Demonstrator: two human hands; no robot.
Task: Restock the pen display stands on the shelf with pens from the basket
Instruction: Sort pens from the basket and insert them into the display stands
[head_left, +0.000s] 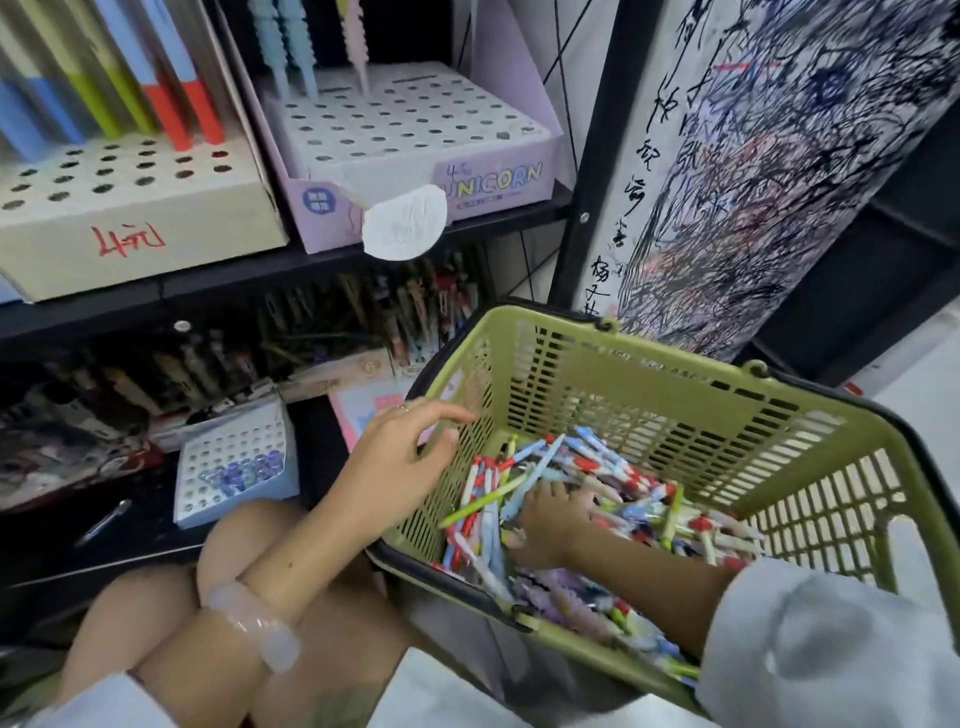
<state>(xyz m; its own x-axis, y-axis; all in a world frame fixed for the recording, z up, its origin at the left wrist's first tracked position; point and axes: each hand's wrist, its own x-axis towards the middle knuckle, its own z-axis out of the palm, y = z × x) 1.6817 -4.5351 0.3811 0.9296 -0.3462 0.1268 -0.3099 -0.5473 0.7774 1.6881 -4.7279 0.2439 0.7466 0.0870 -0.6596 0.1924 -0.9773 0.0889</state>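
We see an olive-green basket (675, 374) with a black rim, its walls a grid of slots. The pens (613, 483) in it are white, blue, red, lime green and lilac. One display stand (405, 124) is lilac with a white top dotted with dark holes and pastel lettering; the other stand (130, 208) is cream, marked in red. Its pens (119, 88) are banded blue, green and red. Our bracelet (254, 623) is pale pink.

You can read "UNICORN" on the lilac cardboard pen display stand (488, 182), up beyond your left hand (400, 462).
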